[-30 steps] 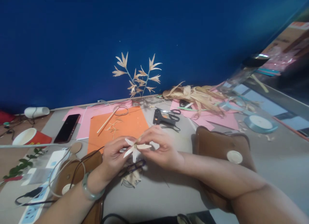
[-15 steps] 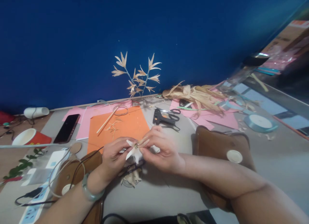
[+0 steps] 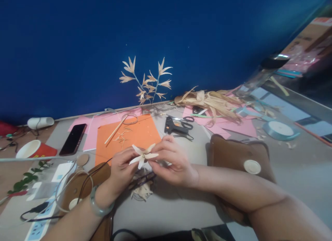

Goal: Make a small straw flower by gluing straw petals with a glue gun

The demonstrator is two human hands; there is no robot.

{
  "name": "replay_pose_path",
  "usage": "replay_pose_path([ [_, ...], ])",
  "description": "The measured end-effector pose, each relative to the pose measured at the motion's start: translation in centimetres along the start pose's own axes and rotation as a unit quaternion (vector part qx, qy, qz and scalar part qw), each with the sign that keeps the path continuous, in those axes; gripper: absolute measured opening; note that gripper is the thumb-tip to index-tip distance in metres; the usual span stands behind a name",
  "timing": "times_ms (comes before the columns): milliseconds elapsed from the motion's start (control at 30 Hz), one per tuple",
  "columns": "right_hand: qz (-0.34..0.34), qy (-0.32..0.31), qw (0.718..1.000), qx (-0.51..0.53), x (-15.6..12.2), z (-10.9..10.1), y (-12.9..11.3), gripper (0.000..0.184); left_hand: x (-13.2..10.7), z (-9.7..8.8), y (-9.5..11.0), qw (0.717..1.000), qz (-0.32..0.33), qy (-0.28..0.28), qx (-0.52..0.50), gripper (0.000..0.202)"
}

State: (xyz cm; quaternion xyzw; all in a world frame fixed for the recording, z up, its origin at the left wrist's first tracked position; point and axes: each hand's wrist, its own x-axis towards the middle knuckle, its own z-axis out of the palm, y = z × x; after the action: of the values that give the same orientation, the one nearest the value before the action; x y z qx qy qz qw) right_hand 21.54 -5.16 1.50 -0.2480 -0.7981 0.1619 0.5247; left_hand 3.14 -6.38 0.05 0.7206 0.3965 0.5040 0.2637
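Both of my hands meet over the grey table near its front middle. Between them is a small pale husk flower [image 3: 143, 155] with several pointed petals. My left hand [image 3: 121, 170] pinches it from the left with closed fingers; a pale bangle sits on that wrist. My right hand [image 3: 171, 162] grips it from the right, fingers curled. Under the hands lie dark-handled scissors [image 3: 141, 180] and husk scraps [image 3: 141, 192].
An orange sheet [image 3: 129, 137] and pink sheets lie behind the hands, with a black phone [image 3: 73, 139], a glue gun and scissors [image 3: 178, 127], dried husks [image 3: 210, 102], a ribbon spool [image 3: 280, 129], brown pouches [image 3: 238, 154], a red cup [image 3: 35, 149], a power strip and a husk-flower branch [image 3: 147, 83].
The flower has turned between my fingers and risen slightly; its petals now spread more sideways. Both hands stayed in nearly the same place.
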Motion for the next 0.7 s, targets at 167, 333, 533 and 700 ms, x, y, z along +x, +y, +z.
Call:
replay_pose_path([
  [167, 0.061, 0.029, 0.997, 0.045, 0.33, 0.12, 0.1, 0.008, -0.32, -0.1, -0.73, 0.999, -0.042, 0.008, -0.025, 0.006],
  [333, 0.018, 0.02, 0.999, 0.022, 0.37, -0.12, 0.2, 0.005, -0.31, -0.06, -0.7, 0.996, -0.058, -0.004, -0.068, 0.009],
  [533, -0.005, -0.011, 1.0, -0.01, 0.06, -0.08, 0.37, 0.007, -0.06, -0.02, -0.26, 0.996, -0.059, -0.014, -0.064, 0.019],
  [700, 0.004, -0.013, 1.0, -0.001, -0.04, 0.11, 0.39, 0.004, -0.12, -0.04, -0.26, 0.998, -0.042, -0.02, -0.044, 0.024],
])
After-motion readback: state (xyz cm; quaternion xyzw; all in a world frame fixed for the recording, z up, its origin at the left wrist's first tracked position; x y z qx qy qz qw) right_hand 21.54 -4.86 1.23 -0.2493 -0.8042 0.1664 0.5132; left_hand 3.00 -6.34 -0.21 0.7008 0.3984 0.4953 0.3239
